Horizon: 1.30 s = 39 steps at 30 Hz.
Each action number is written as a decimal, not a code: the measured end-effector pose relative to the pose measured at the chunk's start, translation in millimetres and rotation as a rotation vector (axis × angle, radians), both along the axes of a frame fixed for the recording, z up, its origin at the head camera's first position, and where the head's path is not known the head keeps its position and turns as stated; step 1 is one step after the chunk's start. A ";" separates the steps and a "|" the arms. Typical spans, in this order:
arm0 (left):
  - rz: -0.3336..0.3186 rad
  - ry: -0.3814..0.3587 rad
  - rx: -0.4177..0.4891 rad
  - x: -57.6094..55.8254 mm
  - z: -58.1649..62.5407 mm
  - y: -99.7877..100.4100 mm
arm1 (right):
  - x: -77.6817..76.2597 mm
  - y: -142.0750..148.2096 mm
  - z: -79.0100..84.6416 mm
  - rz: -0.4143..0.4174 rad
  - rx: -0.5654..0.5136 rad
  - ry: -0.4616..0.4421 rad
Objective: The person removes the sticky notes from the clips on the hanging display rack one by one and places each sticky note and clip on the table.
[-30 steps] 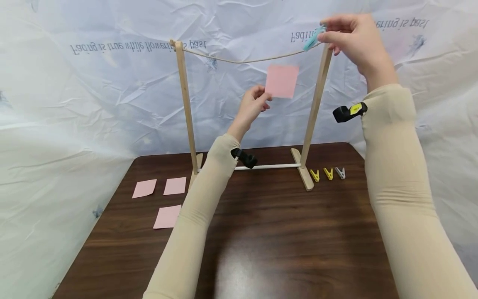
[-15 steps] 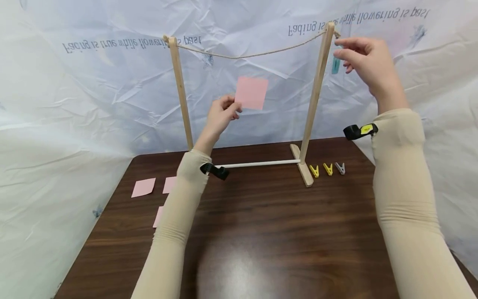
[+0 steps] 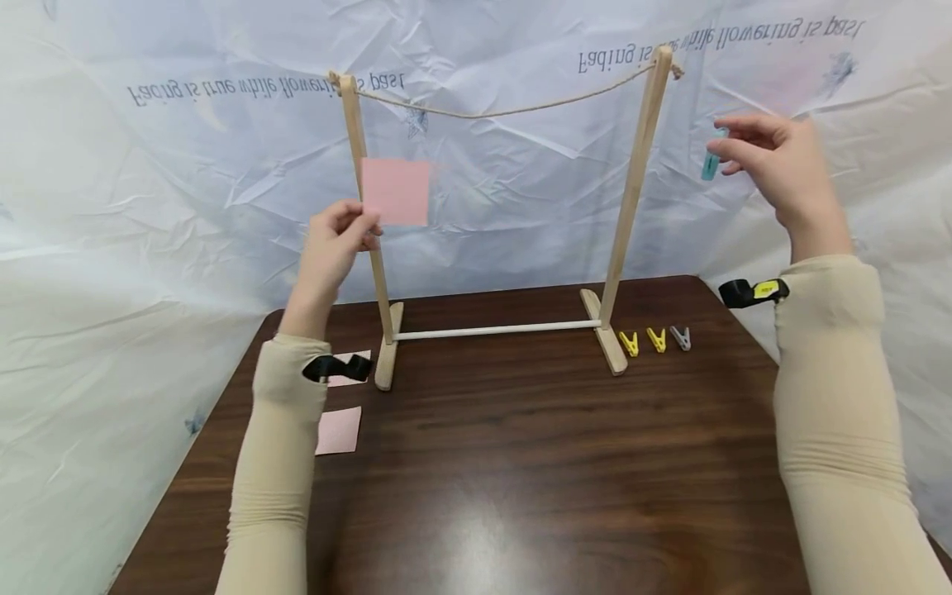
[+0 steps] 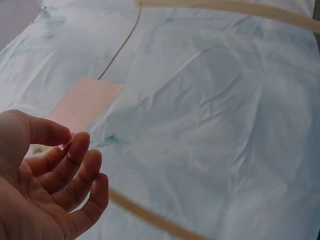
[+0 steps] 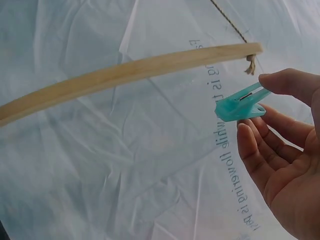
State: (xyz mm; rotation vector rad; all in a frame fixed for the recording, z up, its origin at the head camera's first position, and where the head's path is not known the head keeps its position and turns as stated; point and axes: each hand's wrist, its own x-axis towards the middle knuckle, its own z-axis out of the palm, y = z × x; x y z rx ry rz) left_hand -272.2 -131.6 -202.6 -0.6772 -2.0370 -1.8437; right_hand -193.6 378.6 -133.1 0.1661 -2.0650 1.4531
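My left hand (image 3: 335, 240) pinches a square pink paper note (image 3: 397, 192) by its lower left corner, in front of the wooden frame's left post (image 3: 355, 124). In the left wrist view the note (image 4: 87, 102) sits between thumb and fingertips. Out to the right of the right post (image 3: 640, 165), my right hand (image 3: 781, 165) holds a teal clothespin (image 3: 710, 164) in the air. The right wrist view shows thumb and fingers on the handles of the clothespin (image 5: 240, 106). Between the post tops sags a thin rope (image 3: 483, 114), with nothing hanging on it.
Two yellow clothespins (image 3: 630, 344) and a grey clothespin (image 3: 681, 337) lie right of the frame's foot (image 3: 611, 350). Pink notes (image 3: 339, 430) lie on the dark wooden table (image 3: 506, 430) at left, partly behind my left arm. A white rod (image 3: 494, 331) joins the feet. A pale printed sheet (image 3: 506, 223) hangs behind.
My left hand has carried the pink note leftward from near the right post to the left post. My right hand has moved right and down, away from the rope, with the teal clothespin.
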 end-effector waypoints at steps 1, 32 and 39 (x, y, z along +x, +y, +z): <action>0.015 0.008 0.009 2.6 0.3 -8.0 | 0.1 1.8 -2.4 -0.010 0.010 -0.006; 0.357 -0.159 -0.404 77.8 -88.6 -206.8 | 6.4 57.5 -91.9 -0.062 -0.204 -0.111; 0.348 -0.233 -0.521 82.3 -122.9 -223.8 | 4.0 77.7 -113.1 -0.179 -0.062 -0.273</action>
